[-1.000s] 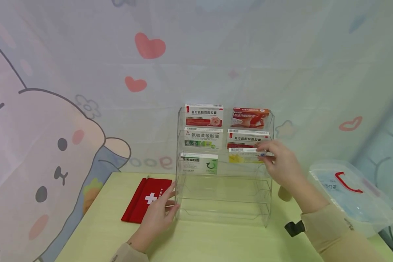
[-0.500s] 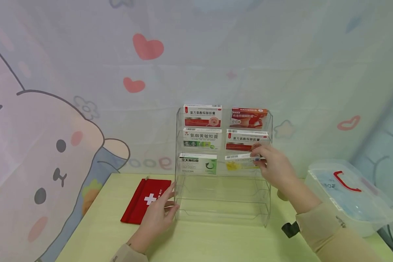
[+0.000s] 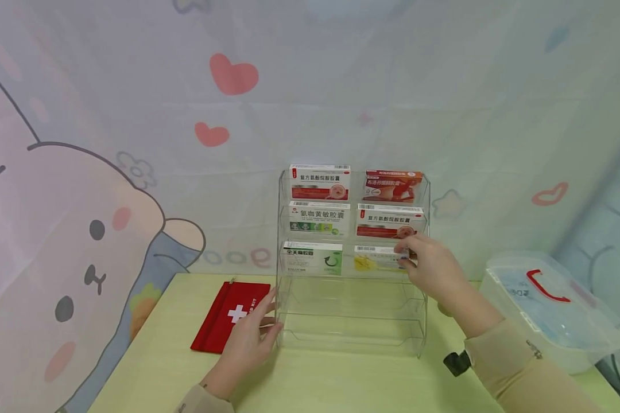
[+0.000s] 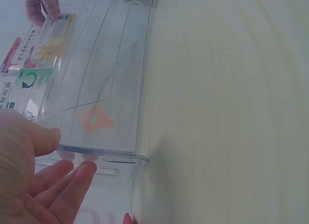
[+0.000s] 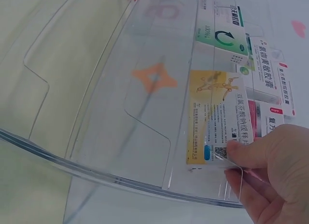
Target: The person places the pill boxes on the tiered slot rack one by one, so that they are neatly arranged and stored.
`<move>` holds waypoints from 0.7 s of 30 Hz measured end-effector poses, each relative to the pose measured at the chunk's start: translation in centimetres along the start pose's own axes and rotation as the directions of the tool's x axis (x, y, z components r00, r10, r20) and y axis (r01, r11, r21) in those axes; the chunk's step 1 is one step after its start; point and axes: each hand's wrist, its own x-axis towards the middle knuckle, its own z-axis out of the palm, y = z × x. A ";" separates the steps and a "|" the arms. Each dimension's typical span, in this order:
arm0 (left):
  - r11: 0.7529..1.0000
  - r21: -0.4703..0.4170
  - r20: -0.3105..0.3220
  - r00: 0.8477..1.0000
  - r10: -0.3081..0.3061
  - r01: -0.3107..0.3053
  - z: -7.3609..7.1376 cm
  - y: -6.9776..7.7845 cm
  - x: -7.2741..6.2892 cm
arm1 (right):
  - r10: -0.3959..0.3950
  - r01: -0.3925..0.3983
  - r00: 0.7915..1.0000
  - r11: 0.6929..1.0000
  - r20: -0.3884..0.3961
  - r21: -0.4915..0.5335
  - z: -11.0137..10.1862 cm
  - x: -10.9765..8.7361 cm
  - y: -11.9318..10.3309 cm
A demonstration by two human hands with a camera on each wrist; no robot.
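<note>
My right hand [image 3: 436, 267] pinches the right end of a white and yellow medicine box [image 5: 212, 118] between thumb and fingers. That box stands in the right half of the third tier of a clear acrylic display rack [image 3: 351, 327], level with a green and white medicine box [image 3: 312, 259] on the left. At the rack's left side, my left hand [image 4: 43, 171] has its fingertips at the clear side panel, the fingers fairly straight and the thumb by the front edge. Two tiers above hold red and white boxes [image 3: 390, 221], a white and green box [image 3: 319, 218] and a red box [image 3: 392, 186].
Left of the rack lies a red first aid pouch [image 3: 227, 321] with a white cross. A translucent lidded bin [image 3: 553, 310] with a red handle stands at the right. A patterned cloth [image 3: 310, 86] hangs close behind the pale yellow-green table [image 3: 341, 384].
My right hand has lowered the white and yellow box into the third tier; it was tilted half a second ago and now sits level. The left hand stays at the rack's side.
</note>
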 end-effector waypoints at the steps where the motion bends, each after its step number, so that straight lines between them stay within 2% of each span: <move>1: 1.000 0.000 0.000 1.000 0.002 -0.002 0.0 0.0 0.0 | -0.002 0.002 1.000 1.000 -0.003 -0.004 0.0 0.0 0.0; 13: 1.000 -0.004 0.003 1.000 0.023 -0.023 0.0 -0.1 0.1 | -0.030 0.029 0.999 0.999 -0.025 -0.036 0.5 -0.5 0.2; 21: 1.000 0.006 0.001 1.000 0.015 -0.015 0.0 0.0 0.1 | -0.018 0.017 1.000 0.999 -0.020 -0.043 0.5 -0.5 0.0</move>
